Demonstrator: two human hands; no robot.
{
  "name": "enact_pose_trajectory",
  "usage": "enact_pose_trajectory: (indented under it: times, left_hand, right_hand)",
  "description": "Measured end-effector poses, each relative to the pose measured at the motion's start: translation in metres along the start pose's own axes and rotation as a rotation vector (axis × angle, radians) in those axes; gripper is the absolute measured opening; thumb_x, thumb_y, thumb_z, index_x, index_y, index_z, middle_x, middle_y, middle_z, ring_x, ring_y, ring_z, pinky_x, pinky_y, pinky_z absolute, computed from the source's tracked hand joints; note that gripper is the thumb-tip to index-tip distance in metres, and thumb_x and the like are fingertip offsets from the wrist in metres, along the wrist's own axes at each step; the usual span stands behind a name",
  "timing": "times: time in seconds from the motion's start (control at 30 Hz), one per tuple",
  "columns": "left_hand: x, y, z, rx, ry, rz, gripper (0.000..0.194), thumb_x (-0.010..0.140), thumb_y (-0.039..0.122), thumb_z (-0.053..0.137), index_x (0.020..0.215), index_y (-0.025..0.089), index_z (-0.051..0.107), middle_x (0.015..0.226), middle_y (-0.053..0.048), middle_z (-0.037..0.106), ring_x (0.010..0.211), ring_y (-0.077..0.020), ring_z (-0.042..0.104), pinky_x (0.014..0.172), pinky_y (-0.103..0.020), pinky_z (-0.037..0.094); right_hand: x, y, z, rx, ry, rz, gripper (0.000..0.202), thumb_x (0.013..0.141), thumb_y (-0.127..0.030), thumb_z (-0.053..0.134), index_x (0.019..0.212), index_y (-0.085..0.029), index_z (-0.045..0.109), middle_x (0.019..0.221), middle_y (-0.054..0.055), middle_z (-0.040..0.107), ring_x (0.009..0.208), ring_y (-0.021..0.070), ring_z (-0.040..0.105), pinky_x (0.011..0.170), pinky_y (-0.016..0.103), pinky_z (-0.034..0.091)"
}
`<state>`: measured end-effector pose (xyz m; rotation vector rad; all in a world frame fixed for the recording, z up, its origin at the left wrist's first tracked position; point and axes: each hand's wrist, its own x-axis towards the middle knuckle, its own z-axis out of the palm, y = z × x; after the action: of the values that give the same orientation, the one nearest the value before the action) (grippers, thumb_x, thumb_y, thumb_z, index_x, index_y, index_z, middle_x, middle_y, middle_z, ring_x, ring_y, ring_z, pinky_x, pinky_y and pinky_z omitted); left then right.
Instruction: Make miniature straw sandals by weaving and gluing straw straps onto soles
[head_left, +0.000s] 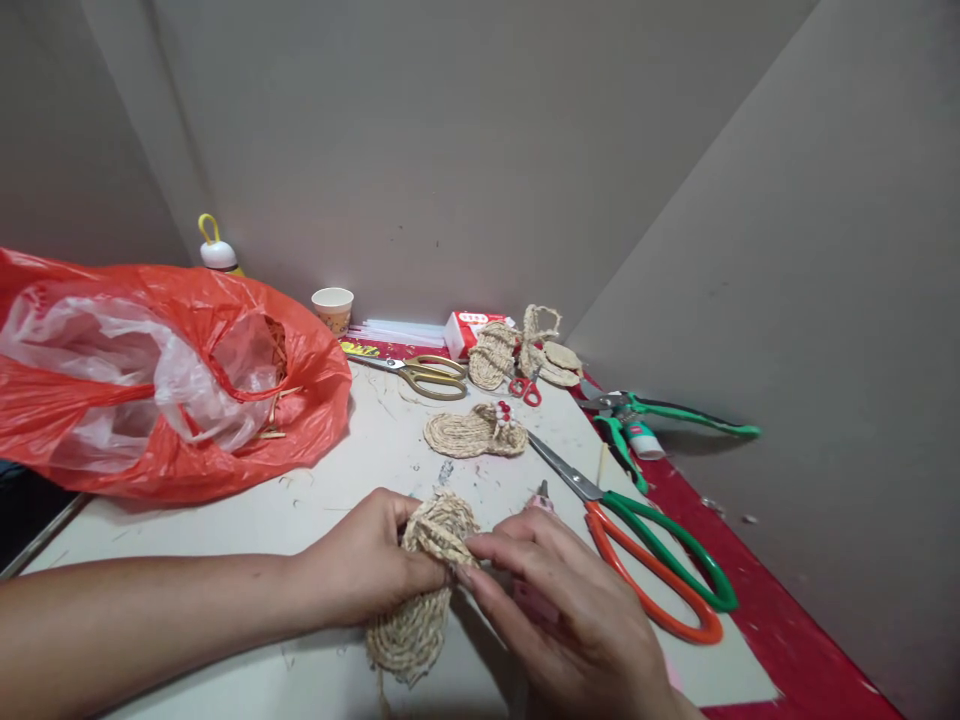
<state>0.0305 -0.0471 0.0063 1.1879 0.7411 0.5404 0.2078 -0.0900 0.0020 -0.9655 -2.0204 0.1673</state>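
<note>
My left hand (pixel 382 555) is closed round a small braided straw slipper (pixel 412 635), its thumb across the band and its sole hanging down toward me. On the slipper's other side, my right hand (pixel 570 600) pinches the edge of the braided band between thumb and forefinger. Partly hidden behind my right hand lies a pink glue gun (pixel 541 500), its dark nozzle showing. Just beyond my hands, another straw slipper (pixel 461 433) with red and white beads on its band lies flat on the white board (pixel 382 470).
Large scissors (pixel 652 560) with green and orange handles lie to the right. Behind are gold-handled scissors (pixel 431 375), small red scissors (pixel 525 390), straw pieces (pixel 493 355) and a paper cup (pixel 332 308). Green-handled pruners (pixel 675 408) rest against the wall. A red plastic bag (pixel 315 400) fills the left.
</note>
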Motion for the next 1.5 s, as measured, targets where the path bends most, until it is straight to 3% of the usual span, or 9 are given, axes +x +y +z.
enact_pose_trajectory:
  times: [0.33, 0.43, 0.57, 0.67, 0.83, 1.03, 1.3, 1.5]
  left_hand:
    - [-0.001, 0.005, -0.001, -0.137, -0.010, 0.014, 0.021, 0.072, 0.022, 0.070, 0.091, 0.012, 0.067, 0.078, -0.002, 0.063, 0.068, -0.0109, 0.053, 0.065, -0.021, 0.040]
    - [-0.002, 0.002, -0.002, -0.065, 0.107, 0.067, 0.036, 0.071, 0.021, 0.072, 0.105, 0.014, 0.062, 0.089, -0.005, 0.064, 0.072, -0.0118, 0.053, 0.066, -0.022, 0.041]
    - [-0.004, 0.003, -0.004, 0.156, 0.278, 0.109, 0.045, 0.074, 0.019, 0.067, 0.117, 0.018, 0.056, 0.094, -0.004, 0.059, 0.060, -0.0073, 0.046, 0.056, -0.020, 0.038]
    - [-0.006, 0.004, -0.003, 0.203, 0.301, 0.125, 0.042, 0.075, 0.018, 0.065, 0.116, 0.018, 0.055, 0.097, -0.004, 0.056, 0.062, -0.0076, 0.047, 0.057, -0.021, 0.040]
    - [-0.007, 0.001, -0.003, 0.088, 0.248, 0.120, 0.040, 0.075, 0.020, 0.067, 0.113, 0.017, 0.054, 0.090, -0.002, 0.055, 0.068, -0.0091, 0.049, 0.059, -0.021, 0.041]
    - [-0.003, -0.003, -0.005, 0.034, 0.249, 0.119, 0.019, 0.077, 0.026, 0.067, 0.088, 0.014, 0.058, 0.072, 0.001, 0.054, 0.061, -0.0080, 0.046, 0.058, -0.020, 0.038]
    - [0.001, -0.008, -0.004, -0.007, 0.299, 0.122, 0.019, 0.072, 0.026, 0.071, 0.082, 0.014, 0.059, 0.062, 0.003, 0.050, 0.057, -0.0081, 0.043, 0.054, -0.019, 0.034]
    - [0.002, -0.011, -0.005, 0.018, 0.279, 0.126, 0.017, 0.073, 0.023, 0.068, 0.084, 0.014, 0.058, 0.061, 0.005, 0.048, 0.056, -0.0074, 0.041, 0.053, -0.019, 0.032]
  right_hand:
    - [0.010, -0.003, -0.013, -0.009, 0.051, 0.121, 0.014, 0.081, -0.008, 0.062, 0.090, -0.018, 0.061, 0.072, 0.003, 0.058, 0.062, 0.0143, 0.057, 0.054, 0.025, 0.048]
    - [0.012, -0.003, -0.016, -0.035, 0.074, 0.126, 0.013, 0.081, -0.008, 0.062, 0.089, -0.019, 0.061, 0.072, 0.003, 0.058, 0.060, 0.0143, 0.057, 0.052, 0.025, 0.047]
    - [0.012, -0.001, -0.017, -0.038, 0.092, 0.134, 0.011, 0.081, -0.009, 0.062, 0.087, -0.018, 0.062, 0.073, 0.003, 0.058, 0.060, 0.0134, 0.057, 0.051, 0.023, 0.047]
    - [0.012, 0.002, -0.017, 0.002, 0.077, 0.182, 0.008, 0.082, -0.012, 0.062, 0.084, -0.019, 0.062, 0.072, 0.002, 0.058, 0.058, 0.0121, 0.056, 0.049, 0.021, 0.047]
    - [0.014, 0.006, -0.018, 0.054, 0.052, 0.326, 0.003, 0.081, -0.017, 0.064, 0.080, -0.020, 0.063, 0.070, 0.000, 0.059, 0.055, 0.0113, 0.055, 0.048, 0.021, 0.046]
    - [0.015, 0.010, -0.017, 0.101, 0.018, 0.443, 0.007, 0.081, -0.025, 0.065, 0.076, -0.020, 0.064, 0.068, 0.000, 0.058, 0.051, 0.0121, 0.054, 0.043, 0.022, 0.044]
    - [0.008, 0.013, -0.008, -0.034, 0.030, 0.210, 0.005, 0.083, -0.015, 0.062, 0.087, -0.019, 0.062, 0.074, 0.003, 0.059, 0.058, 0.0129, 0.057, 0.048, 0.023, 0.048]
    - [0.006, 0.016, -0.008, -0.055, -0.002, 0.186, 0.007, 0.084, -0.015, 0.061, 0.090, -0.018, 0.061, 0.074, 0.003, 0.058, 0.060, 0.0138, 0.056, 0.049, 0.024, 0.047]
